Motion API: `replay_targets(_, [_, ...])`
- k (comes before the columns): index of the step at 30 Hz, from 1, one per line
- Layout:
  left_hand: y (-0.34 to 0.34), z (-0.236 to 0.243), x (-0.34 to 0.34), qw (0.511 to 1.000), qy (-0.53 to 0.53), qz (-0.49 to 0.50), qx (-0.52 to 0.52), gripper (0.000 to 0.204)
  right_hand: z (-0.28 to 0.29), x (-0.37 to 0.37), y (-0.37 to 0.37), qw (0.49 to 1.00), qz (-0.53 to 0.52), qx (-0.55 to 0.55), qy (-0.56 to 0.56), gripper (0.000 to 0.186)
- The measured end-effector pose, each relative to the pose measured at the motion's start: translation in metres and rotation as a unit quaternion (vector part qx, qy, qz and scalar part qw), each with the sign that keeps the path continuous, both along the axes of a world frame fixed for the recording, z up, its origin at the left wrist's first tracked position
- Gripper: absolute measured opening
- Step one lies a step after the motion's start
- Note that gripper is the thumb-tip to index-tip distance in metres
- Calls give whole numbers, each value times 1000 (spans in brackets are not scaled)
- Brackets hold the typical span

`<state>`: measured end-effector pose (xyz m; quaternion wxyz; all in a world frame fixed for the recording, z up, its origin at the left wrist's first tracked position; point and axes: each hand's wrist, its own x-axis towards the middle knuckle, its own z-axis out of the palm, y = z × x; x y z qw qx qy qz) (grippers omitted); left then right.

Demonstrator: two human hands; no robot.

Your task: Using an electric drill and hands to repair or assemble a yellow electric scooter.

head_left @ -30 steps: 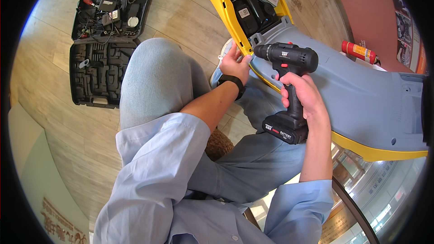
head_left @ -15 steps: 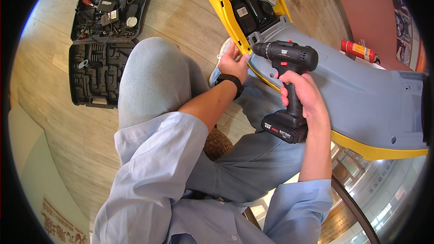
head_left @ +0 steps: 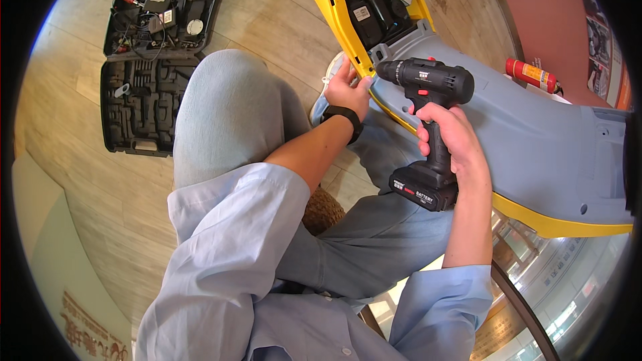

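Observation:
My right hand [head_left: 451,135] is wrapped around the handle of a black cordless drill [head_left: 428,80]. Its chuck points left at the edge of a yellow panel [head_left: 340,17] on a large yellow-and-grey vehicle body [head_left: 528,120]. The tip of the bit is too small to make out. At the panel's lower corner, just left of the chuck, my left hand [head_left: 349,92] pinches the yellow edge between thumb and fingers; some fingertips are hidden. A dark open compartment [head_left: 374,17] with a black box inside lies beyond.
An open black tool case [head_left: 144,110] lies on the wood floor [head_left: 73,113] at left, its upper half holding tools and cables. A red fire extinguisher [head_left: 531,75] lies at right. A brown woven seat [head_left: 322,212] shows beneath my legs.
The drill and both hands keep nearly the same pose against the yellow panel. Only a slight shift of the whole picture shows.

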<state>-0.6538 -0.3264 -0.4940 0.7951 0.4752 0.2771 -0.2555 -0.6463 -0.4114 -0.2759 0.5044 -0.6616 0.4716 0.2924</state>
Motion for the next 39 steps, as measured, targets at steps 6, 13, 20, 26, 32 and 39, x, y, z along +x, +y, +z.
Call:
replay_targets(6, [2,8,2,1000,6,-5,8,74,1,0,0,1000,6,-2,-2,25])
replay_targets(13, [1,8,2,1000,17,-7,4,74,1,0,-3,1000,13,-4,12,27])
replay_targets(20, [-1,2,0,1000,4,-6,13,75,1,2,-2,1000,12,-1,11,28])
replay_targets(26, [-2,0,0,1000,4,5,4,76,1,2,-3,1000,17,6,10,26])
replay_targets(32, [0,5,1,1000,16,0,0,75,2,2,-2,1000,12,2,7,23])
replay_targets(39, [1,6,2,1000,12,-1,-1,75,2,2,-3,1000,13,4,5,23])
